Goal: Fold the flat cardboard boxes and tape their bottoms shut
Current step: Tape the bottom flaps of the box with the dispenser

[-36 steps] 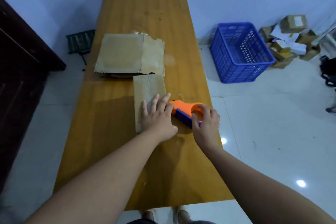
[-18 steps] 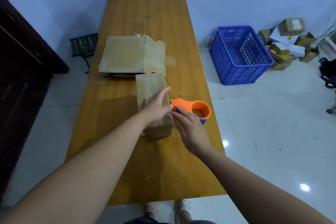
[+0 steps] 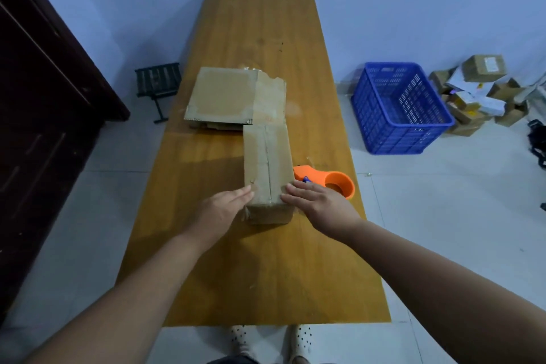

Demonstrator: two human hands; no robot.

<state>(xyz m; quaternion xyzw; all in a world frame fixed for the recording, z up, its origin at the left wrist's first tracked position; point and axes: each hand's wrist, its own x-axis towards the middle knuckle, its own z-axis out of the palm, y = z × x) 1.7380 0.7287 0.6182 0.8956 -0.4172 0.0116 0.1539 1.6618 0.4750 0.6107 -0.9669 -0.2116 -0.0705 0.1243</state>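
A folded-up cardboard box (image 3: 267,162) stands on the wooden table (image 3: 266,260), its closed flaps facing up with a seam down the middle. My left hand (image 3: 221,208) lies with straight fingers against the box's near left corner. My right hand (image 3: 316,204) presses with straight fingers on the near right corner. An orange and blue tape dispenser (image 3: 328,182) lies on the table just right of the box, behind my right hand, which is off it. A stack of flat cardboard boxes (image 3: 236,97) lies behind the folded one.
A blue plastic crate (image 3: 399,109) stands on the floor right of the table, with a heap of small cardboard parcels (image 3: 478,91) beyond it. A dark wooden cabinet (image 3: 38,127) fills the left side. A small black rack (image 3: 158,81) stands by the far left of the table.
My right hand let go of the tape dispenser and moved to the box's near right corner. My left hand slid from the box top to its near left corner.
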